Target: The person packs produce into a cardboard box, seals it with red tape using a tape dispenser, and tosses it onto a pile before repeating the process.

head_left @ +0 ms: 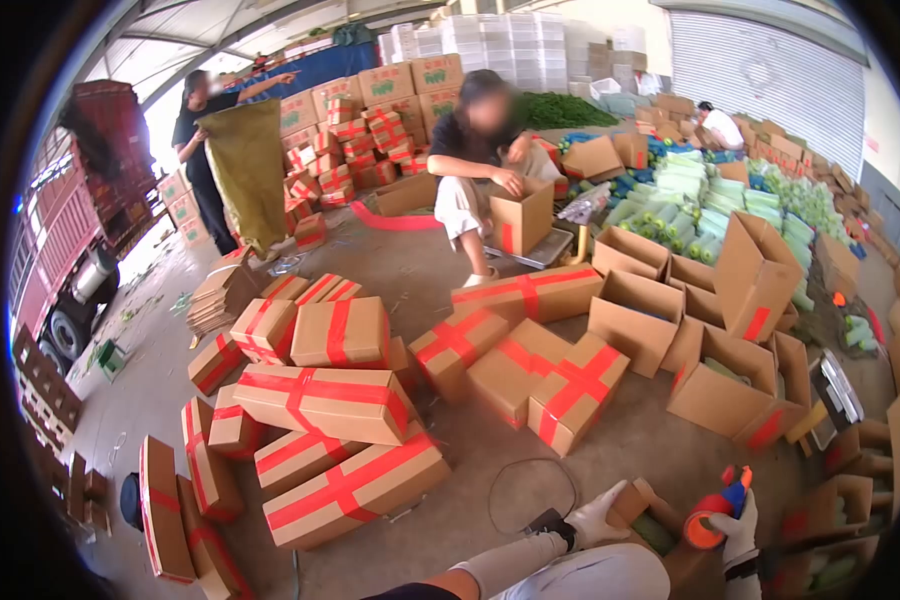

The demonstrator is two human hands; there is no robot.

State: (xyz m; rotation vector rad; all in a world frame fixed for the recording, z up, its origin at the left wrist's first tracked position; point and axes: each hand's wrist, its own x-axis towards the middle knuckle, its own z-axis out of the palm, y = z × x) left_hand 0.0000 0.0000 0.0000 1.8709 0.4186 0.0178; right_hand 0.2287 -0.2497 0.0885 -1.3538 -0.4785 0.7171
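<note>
My left hand [598,518], in a white glove, grips the left edge of an open cardboard box [658,500] close to my legs. Green vegetables [656,534] show inside that box. With my right hand [737,528], also gloved, I hold a tape dispenser [737,495] over the box's right side. It has a blue and orange body and carries a roll of red tape [706,522]. The lower part of the box is cut off by the frame and partly covered by my hand.
Taped boxes [355,490] are heaped at front left. Open boxes [725,385] and a scale [836,390] stand right. Ahead, a crouching person [480,150] handles a box; another person [205,150] holds a sack near a truck [80,230]. Bagged vegetables [690,200] lie behind.
</note>
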